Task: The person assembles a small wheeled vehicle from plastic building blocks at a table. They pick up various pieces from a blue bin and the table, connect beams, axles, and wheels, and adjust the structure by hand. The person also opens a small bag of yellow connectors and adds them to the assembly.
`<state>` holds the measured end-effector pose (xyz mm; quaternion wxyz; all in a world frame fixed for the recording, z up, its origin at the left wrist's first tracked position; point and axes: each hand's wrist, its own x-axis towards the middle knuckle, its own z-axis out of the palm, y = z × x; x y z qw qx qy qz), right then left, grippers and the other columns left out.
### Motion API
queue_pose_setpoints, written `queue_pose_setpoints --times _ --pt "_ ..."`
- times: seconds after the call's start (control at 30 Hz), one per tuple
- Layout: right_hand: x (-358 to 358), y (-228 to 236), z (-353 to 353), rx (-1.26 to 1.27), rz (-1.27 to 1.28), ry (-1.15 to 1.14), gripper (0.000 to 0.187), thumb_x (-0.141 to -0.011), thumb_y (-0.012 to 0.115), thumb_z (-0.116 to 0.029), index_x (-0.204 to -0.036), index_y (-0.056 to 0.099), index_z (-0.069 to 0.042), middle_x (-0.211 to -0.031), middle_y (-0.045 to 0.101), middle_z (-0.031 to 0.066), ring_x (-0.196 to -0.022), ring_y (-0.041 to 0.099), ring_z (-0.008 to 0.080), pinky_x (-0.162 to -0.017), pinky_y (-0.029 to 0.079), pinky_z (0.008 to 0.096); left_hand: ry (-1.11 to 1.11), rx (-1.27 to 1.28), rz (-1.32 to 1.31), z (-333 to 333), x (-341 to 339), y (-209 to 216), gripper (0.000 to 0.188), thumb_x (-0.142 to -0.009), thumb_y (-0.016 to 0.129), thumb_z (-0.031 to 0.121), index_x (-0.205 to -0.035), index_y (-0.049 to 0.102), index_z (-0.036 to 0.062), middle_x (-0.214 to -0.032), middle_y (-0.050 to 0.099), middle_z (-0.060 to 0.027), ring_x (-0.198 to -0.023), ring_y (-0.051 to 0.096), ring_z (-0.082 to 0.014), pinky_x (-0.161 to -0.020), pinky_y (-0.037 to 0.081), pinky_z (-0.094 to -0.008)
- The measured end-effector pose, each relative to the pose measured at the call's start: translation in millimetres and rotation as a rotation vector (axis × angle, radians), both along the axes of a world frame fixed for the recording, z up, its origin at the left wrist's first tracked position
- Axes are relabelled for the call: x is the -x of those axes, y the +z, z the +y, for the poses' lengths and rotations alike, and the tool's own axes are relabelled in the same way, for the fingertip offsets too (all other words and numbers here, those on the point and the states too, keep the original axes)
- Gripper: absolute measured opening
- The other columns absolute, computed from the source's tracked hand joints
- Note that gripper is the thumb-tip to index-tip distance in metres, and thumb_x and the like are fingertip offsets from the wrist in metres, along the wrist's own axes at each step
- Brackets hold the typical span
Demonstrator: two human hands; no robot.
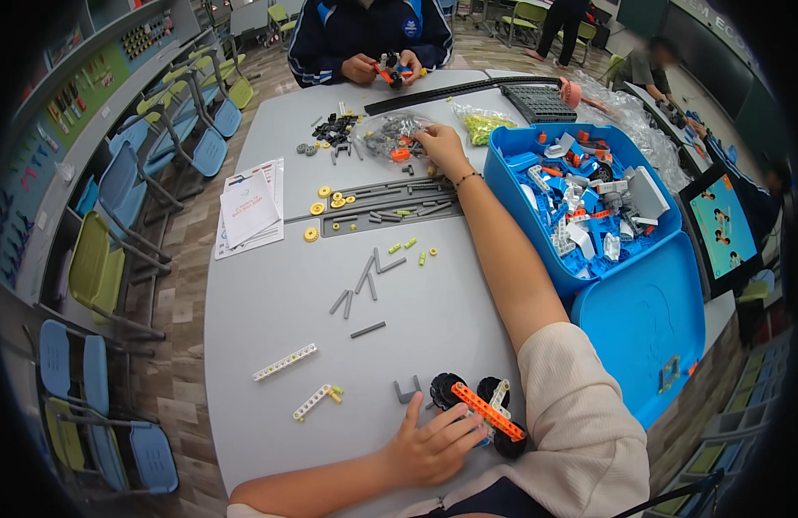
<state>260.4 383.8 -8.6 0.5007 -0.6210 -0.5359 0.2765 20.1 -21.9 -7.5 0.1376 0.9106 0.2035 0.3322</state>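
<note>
My left hand (429,447) lies low over the near edge of the table, its fingers spread and touching a small wheeled model. The model has an orange beam (488,412) and black tyres (448,390). My right hand (444,148) reaches far across the table to a clear plastic bag (383,138) of grey and orange building pieces, its fingers bent at the bag's right edge. Beside the model sits a grey U-shaped piece (406,390). To the left lie a white beam (285,362) and a white beam joined to a yellowish piece (317,401).
A blue bin (537,233) of mixed pieces stands right, with its blue lid (645,328) and a tablet (722,226) nearby. Grey rods (368,329), yellow gears (318,209), papers (250,207) and a green bag (488,126) lie about. Another person's hands (360,69) hold pieces opposite.
</note>
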Motion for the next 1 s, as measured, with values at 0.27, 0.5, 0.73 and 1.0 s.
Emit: queue_pose_setpoints --times 0.27,0.5,0.73,1.0 --pt "-7.7 -7.4 -45.5 -0.245 -0.411 -0.045 0.023 -0.074 0.062 -0.019 -0.09 0.07 -0.004 -0.086 0.066 0.0167 -0.081 0.064 0.0293 -0.078 0.05 0.0362 -0.01 -0.032 -0.052 5.7 -0.7 1.9 0.041 -0.07 0.067 0.011 -0.11 0.06 0.016 -0.117 0.056 0.0005 -0.118 0.049 -0.0197 -0.111 0.011 -0.0587" --pt "-8.4 -8.6 -55.9 -0.175 -0.577 0.059 0.022 -0.072 0.064 -0.021 -0.085 0.07 -0.005 -0.084 0.066 0.0157 -0.083 0.063 0.0302 -0.077 0.05 0.0376 -0.057 -0.04 -0.045 8.6 2.3 -2.0 0.047 -0.074 0.06 0.015 -0.12 0.057 0.0141 -0.126 0.052 -0.0034 -0.128 0.039 -0.0209 -0.107 0.013 -0.0633" --pt "7.2 -3.5 -54.3 -0.237 -0.606 0.113 0.021 -0.074 0.065 -0.022 -0.085 0.071 -0.005 -0.082 0.067 0.0138 -0.081 0.064 0.0297 -0.076 0.051 0.0388 -0.046 -0.034 -0.046 9.7 0.7 -0.2 0.042 -0.071 0.065 0.012 -0.112 0.06 0.0155 -0.119 0.055 -0.0006 -0.12 0.046 -0.0206 -0.11 0.008 -0.0604" --pt "14.2 -3.0 -46.0 -0.187 -0.637 0.213 0.025 -0.074 0.067 -0.023 -0.089 0.07 -0.004 -0.082 0.067 0.0154 -0.08 0.065 0.0303 -0.075 0.051 0.0376 -0.035 -0.033 -0.048 9.4 0.1 -0.9 0.042 -0.07 0.065 0.013 -0.112 0.06 0.0154 -0.118 0.055 -0.0006 -0.119 0.046 -0.0204 -0.11 0.008 -0.0611"
